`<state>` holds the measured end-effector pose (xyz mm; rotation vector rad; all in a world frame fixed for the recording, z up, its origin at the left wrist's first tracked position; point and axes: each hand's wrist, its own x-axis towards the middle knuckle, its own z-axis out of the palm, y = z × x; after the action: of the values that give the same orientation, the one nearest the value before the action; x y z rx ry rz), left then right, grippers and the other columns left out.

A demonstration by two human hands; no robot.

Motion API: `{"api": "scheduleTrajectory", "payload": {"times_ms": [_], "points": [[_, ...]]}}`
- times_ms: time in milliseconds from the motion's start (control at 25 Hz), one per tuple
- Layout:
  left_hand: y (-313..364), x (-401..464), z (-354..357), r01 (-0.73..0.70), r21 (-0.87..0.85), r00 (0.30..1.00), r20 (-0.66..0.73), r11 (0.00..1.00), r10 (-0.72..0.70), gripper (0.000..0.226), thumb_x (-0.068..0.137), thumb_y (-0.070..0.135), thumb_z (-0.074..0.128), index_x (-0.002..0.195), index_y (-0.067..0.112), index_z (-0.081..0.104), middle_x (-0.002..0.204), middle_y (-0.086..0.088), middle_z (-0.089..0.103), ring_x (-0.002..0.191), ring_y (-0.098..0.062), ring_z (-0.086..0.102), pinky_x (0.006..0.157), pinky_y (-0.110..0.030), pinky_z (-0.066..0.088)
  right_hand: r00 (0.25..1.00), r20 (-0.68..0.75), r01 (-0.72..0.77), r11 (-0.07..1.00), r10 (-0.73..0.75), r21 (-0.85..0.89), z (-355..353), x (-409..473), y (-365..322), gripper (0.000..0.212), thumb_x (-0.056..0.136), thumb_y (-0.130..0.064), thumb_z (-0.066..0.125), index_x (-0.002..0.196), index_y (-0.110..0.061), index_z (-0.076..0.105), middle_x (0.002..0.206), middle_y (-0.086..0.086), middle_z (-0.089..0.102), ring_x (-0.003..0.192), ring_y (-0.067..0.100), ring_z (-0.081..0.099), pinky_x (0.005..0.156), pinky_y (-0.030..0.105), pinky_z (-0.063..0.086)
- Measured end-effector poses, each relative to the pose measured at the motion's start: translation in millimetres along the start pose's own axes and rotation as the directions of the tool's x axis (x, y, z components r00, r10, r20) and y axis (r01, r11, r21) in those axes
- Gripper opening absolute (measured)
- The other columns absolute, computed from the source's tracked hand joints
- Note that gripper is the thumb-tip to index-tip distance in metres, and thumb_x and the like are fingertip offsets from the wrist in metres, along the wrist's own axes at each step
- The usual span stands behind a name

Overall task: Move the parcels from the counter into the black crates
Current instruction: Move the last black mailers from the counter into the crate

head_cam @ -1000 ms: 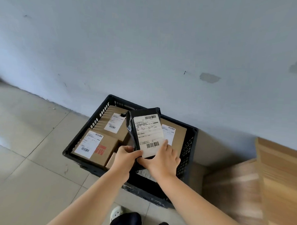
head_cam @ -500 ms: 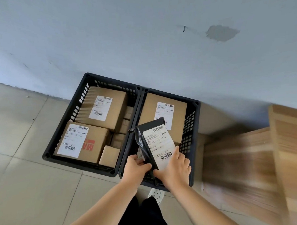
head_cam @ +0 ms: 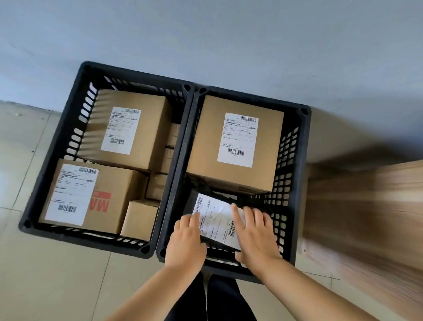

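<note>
Black poly mailer: I have the black plastic mailer [head_cam: 214, 222] down in the near end of the right crate [head_cam: 299, 188], lower centre of the frame, its crinkled white label facing up.
Left hand: my left hand [head_cam: 186, 241] sits at the mailer's near-left corner, fingers bent onto its edge; whether they pinch it or only touch it I cannot tell.
Right hand: my right hand [head_cam: 255, 235] lies flat over the mailer's right side, fingers straight and spread, pressing rather than gripping.
Done so far: a large brown carton [head_cam: 235, 142] fills the far end of the right crate; the left crate [head_cam: 61, 139] holds two labelled cartons [head_cam: 127, 130] and several small plain boxes [head_cam: 140, 218].
Left to do: I judge this parcel all but placed, needing only release. The counter shows only as a blurred wooden edge [head_cam: 373, 216] at right, so how many parcels remain is unknown.
Materials: crates are rigid black plastic with slotted, perforated walls; cartons are matte corrugated card, square-edged; the mailer is soft, glossy and wrinkled.
Setting: pale glazed floor tiles [head_cam: 19, 273] below, plain grey wall [head_cam: 211, 39] across the upper frame.
</note>
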<state>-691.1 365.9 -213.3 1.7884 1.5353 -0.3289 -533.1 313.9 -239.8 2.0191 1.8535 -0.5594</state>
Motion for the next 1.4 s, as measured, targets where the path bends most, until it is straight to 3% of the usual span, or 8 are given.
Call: {"api": "scheduleTrajectory", "payload": {"times_ms": [160,320,720,880,1000,1120,1280,1400], "points": [[-11.5,38.4,26.0,-0.107,0.133,0.990,0.108,0.985,0.093,0.068,0.091,0.013,0.054,0.148,0.021,0.018,0.149,0.004,0.026,0.136,-0.016,0.024,0.105,-0.026,0.036,0.998,0.017,0.058,0.998,-0.057,-0.030,36.2,34.6,10.0,0.138,0.025,-0.049,0.092,0.141,-0.008,0.028,0.111,0.018,0.056,0.097,0.033,0.050,0.087,0.047,0.046],[-27.9,75.3,49.1,-0.266,0.339,0.950,0.251,0.903,0.185,0.078,0.088,0.010,0.058,0.151,0.021,0.014,0.157,-0.003,0.011,0.145,-0.020,0.009,0.114,-0.034,0.021,0.996,0.042,0.085,0.995,-0.082,-0.051,77.1,63.9,11.8,0.143,0.027,-0.053,0.091,0.143,-0.009,0.020,0.115,0.021,0.056,0.104,0.036,0.046,0.092,0.049,0.044],[-50.1,103.9,81.8,-0.257,0.446,0.901,0.431,0.857,0.045,0.094,0.087,0.007,0.058,0.152,0.024,-0.008,0.155,-0.009,-0.030,0.144,-0.026,-0.023,0.119,-0.044,0.003,0.992,-0.072,0.107,0.994,-0.105,0.027,128.2,94.8,13.4,0.127,0.035,-0.039,0.095,0.140,-0.003,0.033,0.129,0.025,0.052,0.119,0.040,0.049,0.103,0.054,0.039],[-53.0,107.4,83.8,-0.252,0.458,0.890,0.456,0.853,0.019,0.094,0.089,0.005,0.055,0.151,0.025,-0.014,0.152,-0.009,-0.035,0.142,-0.026,-0.029,0.119,-0.044,0.000,0.994,-0.031,-0.097,0.981,0.104,0.169,132.9,79.6,12.3,0.115,0.041,-0.038,0.095,0.136,0.000,0.041,0.128,0.023,0.053,0.118,0.038,0.050,0.095,0.050,0.048],[-52.3,108.6,84.3,-0.271,0.463,0.891,0.453,0.844,0.037,0.092,0.091,0.004,0.052,0.151,0.023,-0.015,0.152,-0.011,-0.035,0.141,-0.028,-0.029,0.118,-0.041,-0.004,0.948,0.090,-0.318,0.895,0.305,0.313,129.5,72.5,13.1,0.099,0.075,-0.035,0.079,0.148,-0.001,0.022,0.143,0.017,0.040,0.127,0.030,0.046,0.100,0.036,0.044],[-51.7,112.1,82.9,-0.297,0.470,0.888,0.456,0.831,0.059,0.089,0.091,0.001,0.048,0.151,0.022,-0.015,0.152,-0.012,-0.035,0.141,-0.028,-0.029,0.118,-0.039,-0.003,0.910,0.241,-0.405,0.843,0.336,0.354,128.8,76.4,13.9,0.083,0.093,-0.036,0.058,0.152,-0.007,0.007,0.142,0.011,0.044,0.123,0.023,0.050,0.087,0.030,0.047],[-48.8,118.8,78.2,-0.311,0.485,0.873,0.485,0.817,0.045,0.087,0.092,0.002,0.047,0.151,0.023,-0.014,0.153,-0.012,-0.033,0.143,-0.028,-0.026,0.118,-0.041,0.000,0.899,0.293,-0.407,0.866,0.324,0.290,125.9,83.5,15.3,0.079,0.095,-0.036,0.055,0.151,-0.007,0.007,0.131,0.011,0.054,0.108,0.024,0.060,0.073,0.031,0.047],[-41.9,117.7,68.5,-0.311,0.498,0.857,0.515,0.810,0.013,0.085,0.090,-0.004,0.043,0.153,0.023,-0.008,0.156,-0.010,-0.027,0.145,-0.027,-0.019,0.119,-0.041,0.004,0.898,0.298,-0.412,0.860,0.325,0.302,119.7,75.8,18.3,0.072,0.095,-0.017,0.055,0.152,-0.010,0.012,0.120,0.011,0.059,0.100,0.025,0.063,0.069,0.030,0.047]]}}
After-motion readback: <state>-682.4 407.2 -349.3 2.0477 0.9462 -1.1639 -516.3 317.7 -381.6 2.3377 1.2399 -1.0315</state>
